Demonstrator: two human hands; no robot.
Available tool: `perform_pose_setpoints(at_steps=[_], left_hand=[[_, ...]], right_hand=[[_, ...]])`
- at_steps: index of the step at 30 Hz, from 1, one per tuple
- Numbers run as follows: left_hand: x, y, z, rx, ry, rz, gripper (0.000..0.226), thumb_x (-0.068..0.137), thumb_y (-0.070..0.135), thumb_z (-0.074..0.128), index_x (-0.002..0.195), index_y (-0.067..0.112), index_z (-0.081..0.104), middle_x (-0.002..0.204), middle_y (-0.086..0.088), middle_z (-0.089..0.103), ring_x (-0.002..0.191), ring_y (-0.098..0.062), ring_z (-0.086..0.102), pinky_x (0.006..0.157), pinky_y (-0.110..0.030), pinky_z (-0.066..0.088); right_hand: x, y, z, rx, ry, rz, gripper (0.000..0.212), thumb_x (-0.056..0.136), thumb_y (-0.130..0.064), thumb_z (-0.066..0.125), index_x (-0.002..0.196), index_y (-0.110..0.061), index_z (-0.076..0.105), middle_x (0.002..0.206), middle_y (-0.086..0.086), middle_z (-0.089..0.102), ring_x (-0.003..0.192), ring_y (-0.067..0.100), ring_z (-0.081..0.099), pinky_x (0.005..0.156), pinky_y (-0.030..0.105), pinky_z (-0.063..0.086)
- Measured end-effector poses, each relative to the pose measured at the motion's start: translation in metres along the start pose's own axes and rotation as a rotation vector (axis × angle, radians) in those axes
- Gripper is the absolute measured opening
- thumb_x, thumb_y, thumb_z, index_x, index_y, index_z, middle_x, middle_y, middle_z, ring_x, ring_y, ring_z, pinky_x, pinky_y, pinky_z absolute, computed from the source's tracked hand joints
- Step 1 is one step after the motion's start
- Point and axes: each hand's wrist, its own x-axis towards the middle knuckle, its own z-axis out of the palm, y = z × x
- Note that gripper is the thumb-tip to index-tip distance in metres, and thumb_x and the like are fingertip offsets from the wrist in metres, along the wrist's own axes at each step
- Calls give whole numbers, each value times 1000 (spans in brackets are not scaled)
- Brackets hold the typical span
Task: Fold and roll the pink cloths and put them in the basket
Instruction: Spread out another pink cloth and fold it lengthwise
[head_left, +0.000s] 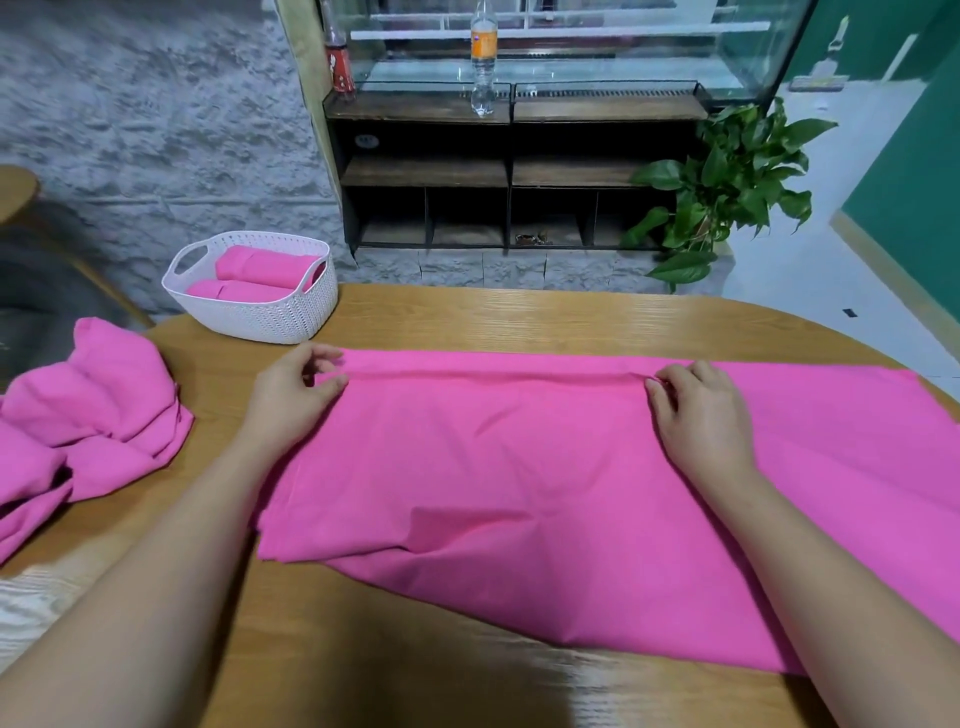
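My left hand (296, 387) and right hand (696, 410) each pinch the far fold of the pink cloth (519, 467) spread across the bench (467, 312). It looks thin, limp and light, so I'd grip the ridge ends.

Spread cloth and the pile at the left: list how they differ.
The spread cloth lies flat across the table; the pile sits crumpled near its left edge. The left hand and right hand pinch the spread cloth's far fold; no hand touches the pile. The spread cloth covers far more of the table than the pile. Both are pink, and neither is rolled yet.
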Motion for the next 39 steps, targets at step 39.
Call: perform_pose_setpoints(at_steps=[39], left_hand=[[2,-19,-4,-560,133,-164,33,97,19,76,126,19,59,78,-14,67,61,-6,57,62,-21,45]], right_hand=[[66,-336,102,529,-547,-436,18,103,-37,61,88,-26,59,96,6,75,94,35,66,78,45,52]])
